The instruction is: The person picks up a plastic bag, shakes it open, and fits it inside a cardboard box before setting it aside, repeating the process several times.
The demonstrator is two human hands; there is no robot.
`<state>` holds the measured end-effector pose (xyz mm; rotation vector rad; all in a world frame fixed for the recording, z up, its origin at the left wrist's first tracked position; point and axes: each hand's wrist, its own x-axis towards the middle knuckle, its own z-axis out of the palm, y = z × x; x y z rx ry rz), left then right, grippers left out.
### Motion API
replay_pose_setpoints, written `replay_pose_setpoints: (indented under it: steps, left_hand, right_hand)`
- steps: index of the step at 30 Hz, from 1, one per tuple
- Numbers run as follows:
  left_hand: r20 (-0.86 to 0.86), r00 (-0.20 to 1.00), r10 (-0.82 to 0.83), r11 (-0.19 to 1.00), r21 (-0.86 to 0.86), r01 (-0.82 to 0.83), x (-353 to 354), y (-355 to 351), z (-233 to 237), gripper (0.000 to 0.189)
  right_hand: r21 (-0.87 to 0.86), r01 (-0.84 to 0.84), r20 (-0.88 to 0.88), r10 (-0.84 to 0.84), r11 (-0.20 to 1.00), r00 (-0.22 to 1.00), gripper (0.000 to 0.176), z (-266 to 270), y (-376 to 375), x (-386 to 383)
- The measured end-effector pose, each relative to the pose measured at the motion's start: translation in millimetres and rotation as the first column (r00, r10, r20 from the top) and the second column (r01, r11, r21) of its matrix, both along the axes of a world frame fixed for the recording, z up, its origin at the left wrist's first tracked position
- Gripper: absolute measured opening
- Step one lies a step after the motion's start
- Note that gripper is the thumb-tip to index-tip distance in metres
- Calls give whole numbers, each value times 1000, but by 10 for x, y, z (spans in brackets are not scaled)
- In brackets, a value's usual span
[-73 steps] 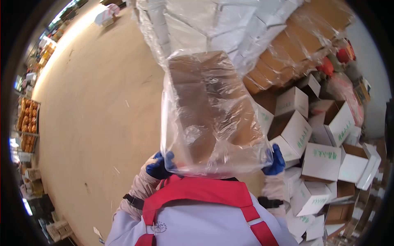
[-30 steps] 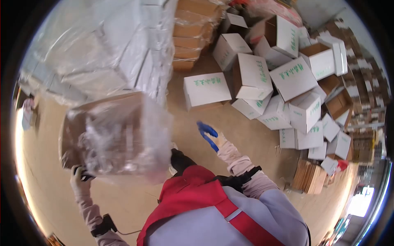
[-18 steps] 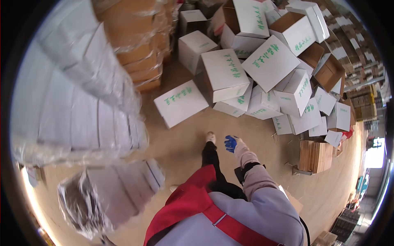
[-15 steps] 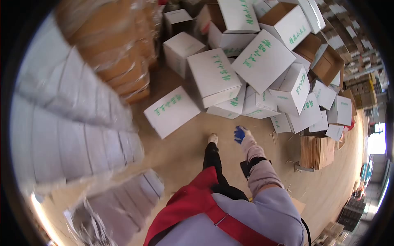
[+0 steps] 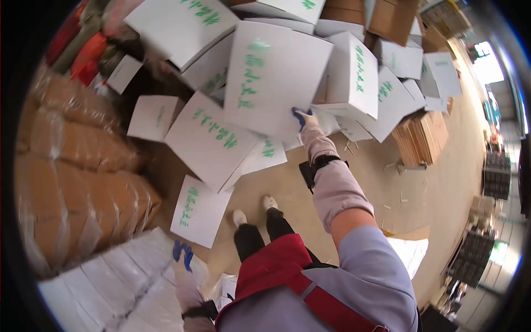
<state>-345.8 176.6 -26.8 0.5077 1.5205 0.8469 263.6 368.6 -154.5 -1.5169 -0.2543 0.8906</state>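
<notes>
Blue-gloved right hand at corner of big white box; left hand empty.

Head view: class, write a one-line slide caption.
Gloved right hand touches the lower edge of a large white box; left hand hangs by wrapped white stacks.

You see green printed characters on the white cartons, but they're too blurred to read.

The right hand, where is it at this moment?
In the head view, upper middle: the right hand touches the lower edge of a big white box with green print.
</notes>
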Motion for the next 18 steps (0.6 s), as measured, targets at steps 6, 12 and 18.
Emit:
replay_pose_setpoints:
  steps: [6, 12, 18]
  left_hand:
    - [24, 996, -83, 952, -293, 87, 815, 1494, -1392, 47]
    - [181, 982, -51, 932, -344, 112, 1139, 1818, -2691, 44]
    - [95, 989, -110, 978, -168, 125, 1000, 2065, -984, 37]
  right_hand:
    - [-84, -447, 120, 455, 890, 883, 28, 1934, -1298, -455]
    - [-290, -336, 655, 442, 896, 614, 21, 2572, -2761, -834]
    - [-479, -71, 22, 93, 875, 995, 17, 2239, -2709, -1311]
